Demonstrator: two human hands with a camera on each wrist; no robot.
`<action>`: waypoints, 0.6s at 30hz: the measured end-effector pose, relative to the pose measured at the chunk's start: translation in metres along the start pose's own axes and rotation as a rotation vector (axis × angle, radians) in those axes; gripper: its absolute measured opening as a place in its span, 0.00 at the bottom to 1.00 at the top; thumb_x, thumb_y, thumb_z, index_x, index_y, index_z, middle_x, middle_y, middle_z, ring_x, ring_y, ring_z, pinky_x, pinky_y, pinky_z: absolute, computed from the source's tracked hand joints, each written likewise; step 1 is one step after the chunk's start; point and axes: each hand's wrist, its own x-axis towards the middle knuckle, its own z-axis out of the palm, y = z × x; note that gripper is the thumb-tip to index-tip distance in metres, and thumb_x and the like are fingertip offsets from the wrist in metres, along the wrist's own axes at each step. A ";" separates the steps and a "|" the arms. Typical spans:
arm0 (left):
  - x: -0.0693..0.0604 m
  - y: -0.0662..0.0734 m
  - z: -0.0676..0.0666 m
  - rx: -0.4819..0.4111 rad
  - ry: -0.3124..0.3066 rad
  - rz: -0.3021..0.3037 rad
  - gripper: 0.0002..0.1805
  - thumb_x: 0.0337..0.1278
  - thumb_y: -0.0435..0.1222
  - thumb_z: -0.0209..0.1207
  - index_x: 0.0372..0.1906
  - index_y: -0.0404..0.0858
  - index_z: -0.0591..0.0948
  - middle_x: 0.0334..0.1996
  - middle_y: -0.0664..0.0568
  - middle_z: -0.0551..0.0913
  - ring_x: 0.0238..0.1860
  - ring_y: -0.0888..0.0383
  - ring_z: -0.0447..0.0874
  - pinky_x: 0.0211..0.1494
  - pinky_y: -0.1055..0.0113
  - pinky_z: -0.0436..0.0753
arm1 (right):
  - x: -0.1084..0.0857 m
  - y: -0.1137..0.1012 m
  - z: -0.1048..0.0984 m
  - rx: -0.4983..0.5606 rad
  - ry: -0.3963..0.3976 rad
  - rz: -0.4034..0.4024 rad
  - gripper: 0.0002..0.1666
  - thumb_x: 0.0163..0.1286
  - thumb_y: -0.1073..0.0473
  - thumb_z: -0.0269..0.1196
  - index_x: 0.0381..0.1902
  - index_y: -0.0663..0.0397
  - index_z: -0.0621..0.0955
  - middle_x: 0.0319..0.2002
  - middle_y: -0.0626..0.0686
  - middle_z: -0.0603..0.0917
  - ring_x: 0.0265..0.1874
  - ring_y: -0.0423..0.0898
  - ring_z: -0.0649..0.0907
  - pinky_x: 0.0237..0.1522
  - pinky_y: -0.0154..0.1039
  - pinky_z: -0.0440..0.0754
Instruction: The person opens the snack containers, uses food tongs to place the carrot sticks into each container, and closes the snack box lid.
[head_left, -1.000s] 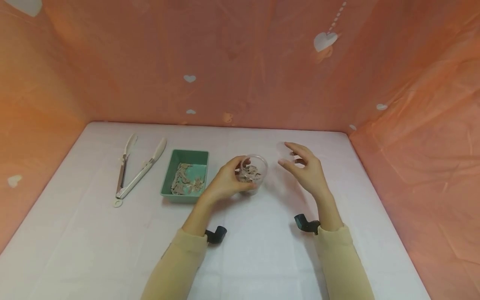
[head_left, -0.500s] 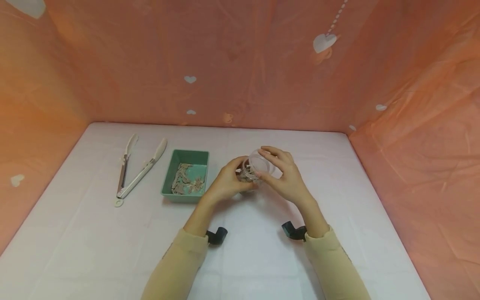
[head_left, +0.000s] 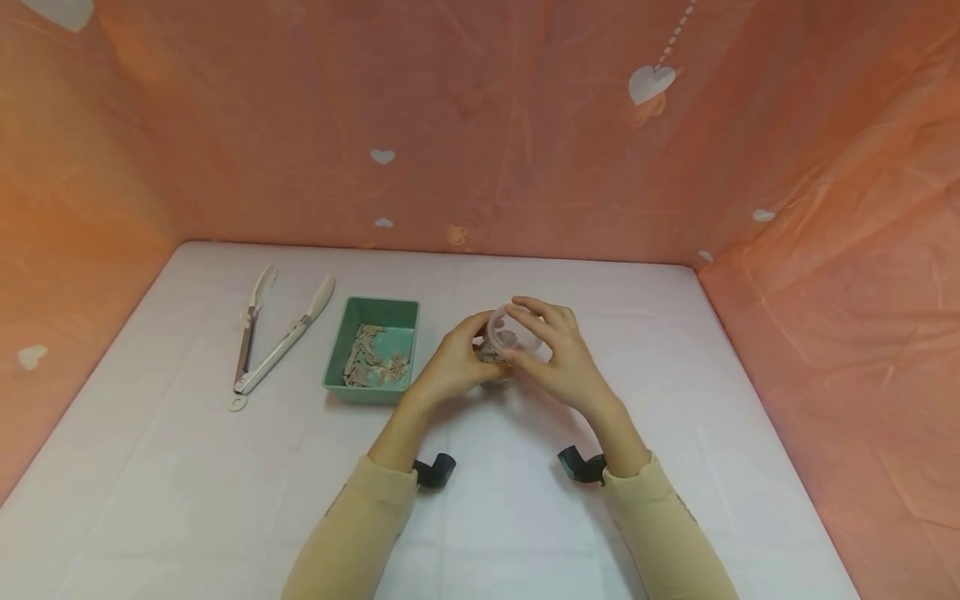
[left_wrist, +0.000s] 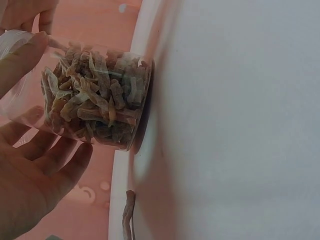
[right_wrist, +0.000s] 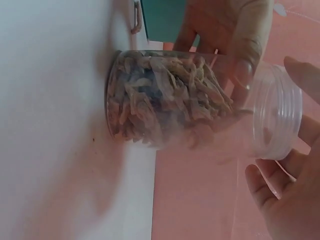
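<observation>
My left hand [head_left: 453, 358] grips a clear plastic jar [right_wrist: 170, 100] from the side, thumb and fingers curled round its wall. Brown-grey dried strips [left_wrist: 95, 95] fill the lower part of that jar, whose base is at or close to the tabletop. Over the jar's mouth, my right hand [head_left: 558, 354] holds a clear round lid [head_left: 517, 329] by its edge. The lid [right_wrist: 285, 112] sits at the rim in the right wrist view; whether its thread has caught, I cannot tell. The right thumb and fingers lie on opposite sides of it.
Left of the jar stands a green tray [head_left: 381, 310] with more dried strips inside. Farther left, metal tongs [head_left: 273, 358] with pale tips lie spread on the white tabletop [head_left: 187, 500]. One loose strip [left_wrist: 128, 215] lies on the table near the jar.
My right hand has brought the lid leftward from beside the jar, tilted it over the mouth and lowered it onto the rim. The left hand and the jar have stayed in place.
</observation>
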 end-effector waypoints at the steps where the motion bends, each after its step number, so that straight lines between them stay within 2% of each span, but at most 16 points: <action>1: 0.000 -0.001 0.000 0.002 0.001 0.002 0.44 0.52 0.34 0.77 0.75 0.37 0.70 0.65 0.41 0.77 0.65 0.46 0.77 0.67 0.51 0.78 | 0.000 0.000 0.001 -0.005 0.005 0.002 0.36 0.63 0.60 0.77 0.68 0.57 0.80 0.71 0.57 0.75 0.67 0.57 0.70 0.67 0.59 0.69; 4: 0.001 -0.003 0.001 0.008 0.007 0.008 0.44 0.52 0.34 0.77 0.75 0.36 0.70 0.65 0.41 0.77 0.64 0.46 0.78 0.66 0.50 0.78 | 0.000 0.001 0.005 -0.018 0.040 0.016 0.36 0.60 0.59 0.79 0.66 0.56 0.82 0.69 0.57 0.77 0.66 0.58 0.70 0.65 0.59 0.69; 10: 0.001 -0.004 0.003 0.021 0.004 0.004 0.45 0.53 0.35 0.76 0.76 0.35 0.69 0.65 0.40 0.77 0.64 0.45 0.78 0.66 0.50 0.78 | 0.000 0.002 0.017 -0.009 0.167 0.061 0.39 0.50 0.58 0.84 0.60 0.60 0.84 0.62 0.59 0.79 0.61 0.58 0.73 0.62 0.55 0.70; 13: 0.001 -0.003 0.002 0.022 -0.014 -0.006 0.46 0.53 0.35 0.76 0.76 0.36 0.67 0.67 0.40 0.75 0.65 0.44 0.77 0.66 0.49 0.78 | 0.001 0.003 0.016 -0.004 0.141 0.066 0.35 0.56 0.58 0.81 0.61 0.60 0.83 0.63 0.59 0.78 0.63 0.58 0.72 0.63 0.55 0.70; 16: 0.000 -0.003 0.001 0.025 -0.041 -0.030 0.48 0.52 0.34 0.77 0.78 0.38 0.66 0.70 0.41 0.74 0.67 0.42 0.76 0.66 0.48 0.78 | 0.000 0.005 0.007 0.049 0.064 0.074 0.28 0.68 0.59 0.72 0.64 0.58 0.81 0.66 0.58 0.77 0.67 0.57 0.71 0.65 0.58 0.68; 18: -0.001 -0.003 0.000 0.030 -0.059 -0.050 0.50 0.52 0.33 0.77 0.79 0.38 0.64 0.71 0.41 0.73 0.68 0.39 0.75 0.67 0.47 0.77 | 0.000 0.007 0.001 0.093 0.011 0.074 0.27 0.72 0.60 0.67 0.67 0.58 0.80 0.69 0.56 0.76 0.69 0.56 0.70 0.68 0.58 0.66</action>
